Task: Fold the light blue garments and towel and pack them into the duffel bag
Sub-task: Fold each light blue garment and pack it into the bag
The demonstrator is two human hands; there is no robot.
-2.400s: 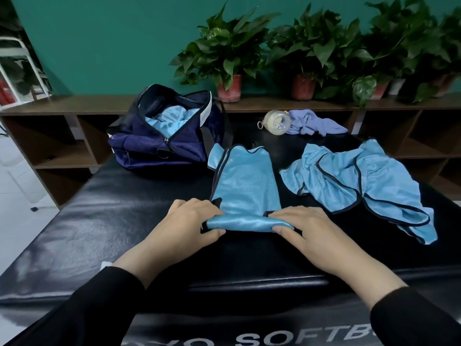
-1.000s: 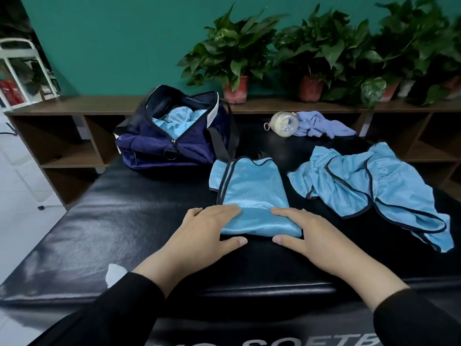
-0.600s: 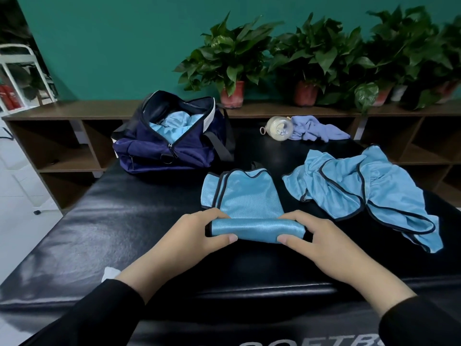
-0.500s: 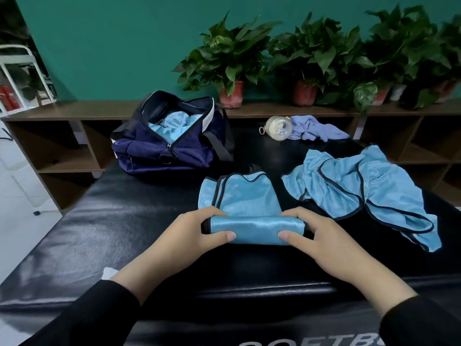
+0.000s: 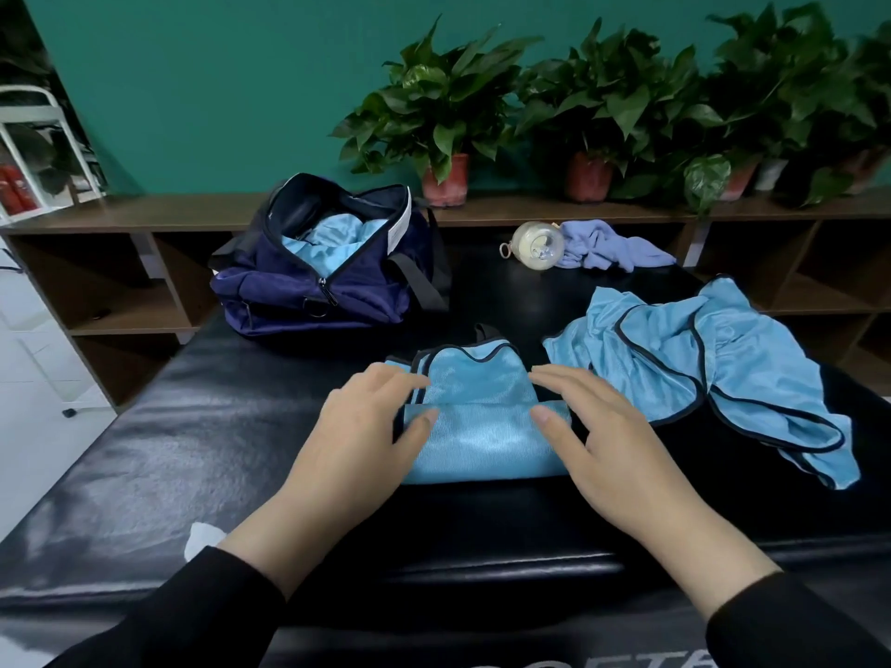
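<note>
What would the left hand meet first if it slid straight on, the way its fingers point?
The left hand points away and slightly right, fingers flat on the folded garment. Sliding on, it would cross that cloth, then bare mat; the duffel bag seems left of that line, though depth is unclear.

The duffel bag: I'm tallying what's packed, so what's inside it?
Through the open zip of the duffel bag, crumpled light blue fabric shows. How many pieces, and anything beneath them, is hidden by the bag's walls.
</note>
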